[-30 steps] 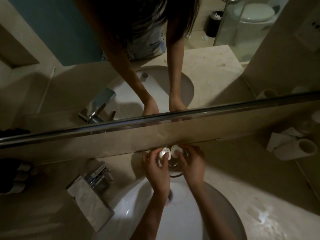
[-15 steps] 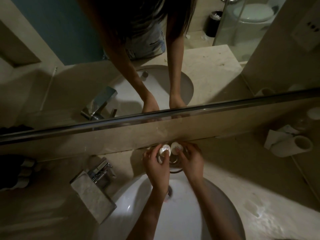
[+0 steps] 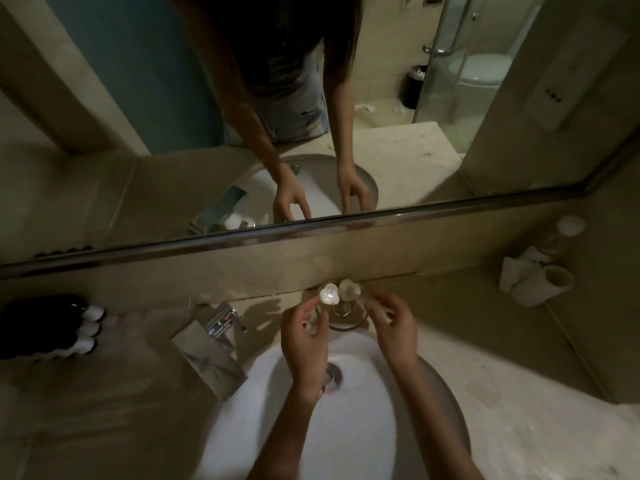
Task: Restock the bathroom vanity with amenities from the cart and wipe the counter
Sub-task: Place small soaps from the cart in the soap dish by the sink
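Currently, both hands are positioned above the rear rim of the white sink, wrists over the basin. The left hand and the right hand are relaxed, fingers loosely curved and spread, and neither is wrapped around an item. Motion blur obscures the fingertips.

Two small white wrapped amenities sit side by side, touching or nearly so: the left amenity and the right amenity. Both rest at the top of a clear glass holder standing on the tabletop between the sink and the backsplash. The left hand's fingertips are just beside the left amenity; the right hand is near the right side of the holder.

A chrome faucet stands left of the holder. Dark bottles with white caps lie at the far left. A white roll lies at the far right. The mirror above the backsplash reflects both hands with fingers extended.
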Demonstrator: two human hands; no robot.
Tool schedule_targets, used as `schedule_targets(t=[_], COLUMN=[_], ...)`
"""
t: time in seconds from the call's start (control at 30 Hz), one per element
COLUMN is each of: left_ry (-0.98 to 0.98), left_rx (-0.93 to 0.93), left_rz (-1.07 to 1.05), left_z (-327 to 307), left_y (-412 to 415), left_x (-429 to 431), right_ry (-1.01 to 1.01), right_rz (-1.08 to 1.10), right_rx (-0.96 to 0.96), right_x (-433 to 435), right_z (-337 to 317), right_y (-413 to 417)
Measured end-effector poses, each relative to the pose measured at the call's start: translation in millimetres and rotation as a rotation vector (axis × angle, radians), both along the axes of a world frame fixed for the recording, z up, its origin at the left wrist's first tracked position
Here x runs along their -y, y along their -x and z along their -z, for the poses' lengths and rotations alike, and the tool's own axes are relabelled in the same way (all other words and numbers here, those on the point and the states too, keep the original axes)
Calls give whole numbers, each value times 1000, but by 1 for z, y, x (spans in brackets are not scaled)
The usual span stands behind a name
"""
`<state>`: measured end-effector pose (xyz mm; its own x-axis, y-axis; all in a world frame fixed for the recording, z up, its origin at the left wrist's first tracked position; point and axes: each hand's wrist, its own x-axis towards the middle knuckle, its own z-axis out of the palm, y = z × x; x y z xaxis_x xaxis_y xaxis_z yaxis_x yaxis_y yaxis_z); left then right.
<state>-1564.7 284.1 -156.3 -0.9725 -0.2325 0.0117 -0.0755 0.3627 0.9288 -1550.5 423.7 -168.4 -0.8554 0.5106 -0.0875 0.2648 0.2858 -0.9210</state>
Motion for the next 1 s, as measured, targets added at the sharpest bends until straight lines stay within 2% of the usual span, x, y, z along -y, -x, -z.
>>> schedule_targets(t=[0.13,0.33,0.7,1.0], left_ry=[-40,19,124,165], left_rx=[-3,-24,23,82], left_rz=[61,139,264,267], left_z=[-24,-41,-44,-40], left_y=[-29,-77,-174,-210], left_x=[11,36,86,112], right_ry=[-3,31,17,33], right_rz=[-4,-11,-113,-191], right_rx=[-42,-103,-119,-120], right_x=[0,13,45,80], right_z=[-20,-46,-64,-66], right_y=[-28,-75,-164,-202])
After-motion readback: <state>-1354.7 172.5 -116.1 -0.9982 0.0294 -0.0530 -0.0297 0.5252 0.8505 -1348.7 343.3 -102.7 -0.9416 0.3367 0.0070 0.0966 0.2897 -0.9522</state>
